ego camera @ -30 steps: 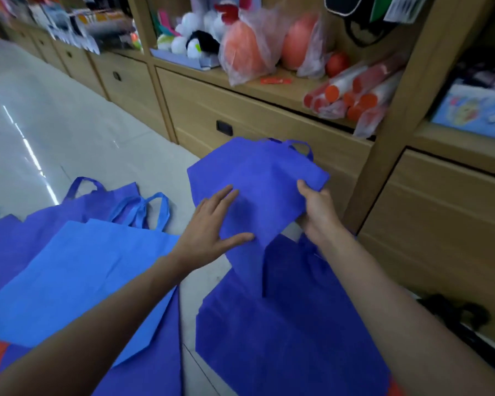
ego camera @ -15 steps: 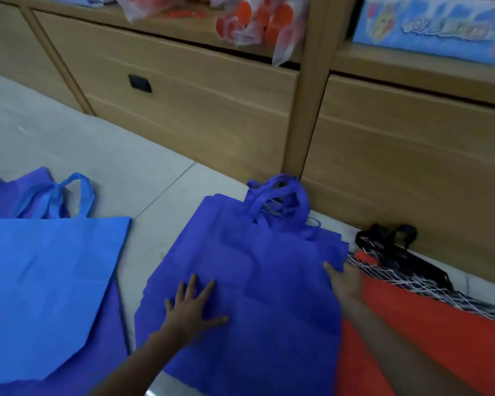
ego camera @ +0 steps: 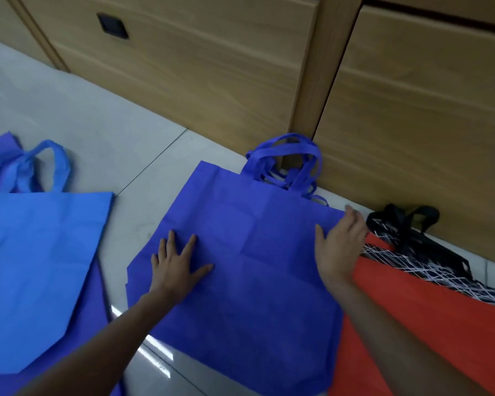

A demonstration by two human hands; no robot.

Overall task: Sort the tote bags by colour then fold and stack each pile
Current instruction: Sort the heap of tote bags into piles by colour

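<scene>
On floor tiles [ego camera: 103, 138], left hand [ego camera: 175, 267] and right hand [ego camera: 339, 247] lie flat on royal-blue tote [ego camera: 255, 267].

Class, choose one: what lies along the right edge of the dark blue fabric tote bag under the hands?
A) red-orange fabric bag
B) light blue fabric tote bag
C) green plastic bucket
A: the red-orange fabric bag borders the dark blue fabric tote bag on its right side.

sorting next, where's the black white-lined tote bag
Head view, far right: the black white-lined tote bag lies by the wooden drawers, beyond the red tote bag.
</scene>
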